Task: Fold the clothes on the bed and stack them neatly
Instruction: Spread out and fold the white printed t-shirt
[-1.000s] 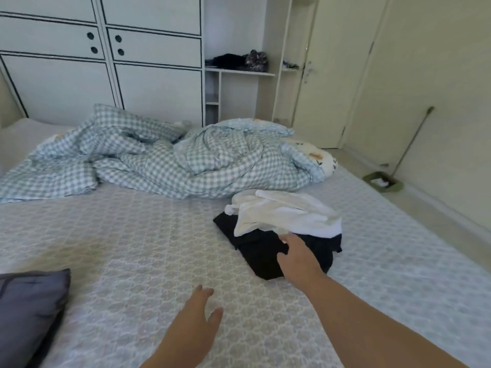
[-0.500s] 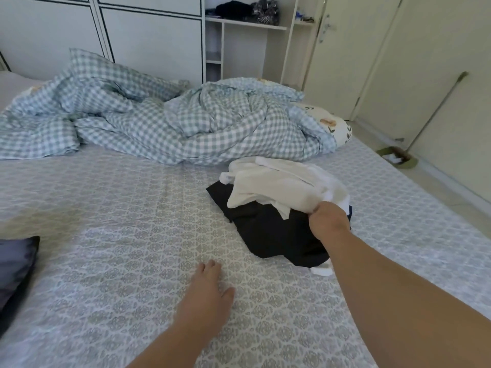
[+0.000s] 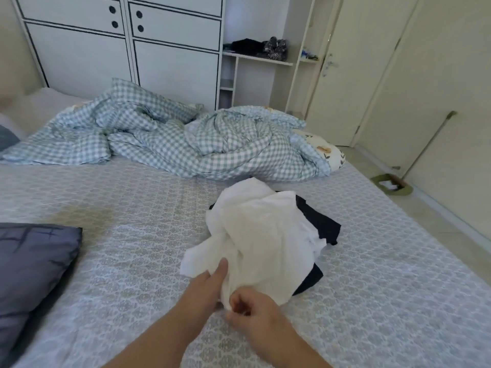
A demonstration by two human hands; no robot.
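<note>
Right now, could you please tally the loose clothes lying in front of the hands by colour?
White garment: 1
Black garment: 1
Total: 2, as far as shows; the black one lies partly under the white.

**Bedroom with a white wardrobe, cream door and patterned bed**

A white wardrobe (image 3: 127,49) with thin black trim and round black handle holes fills the far wall. Beside it, an open white shelf unit (image 3: 261,62) holds dark items. To the right stands a closed cream door (image 3: 353,75) with a lever handle, next to a pale cream wall (image 3: 446,88). A long-handled broom (image 3: 425,150) leans against that wall above a green dustpan (image 3: 392,185) on the light tiled floor (image 3: 430,216). Soft daylight fills the room.
</note>
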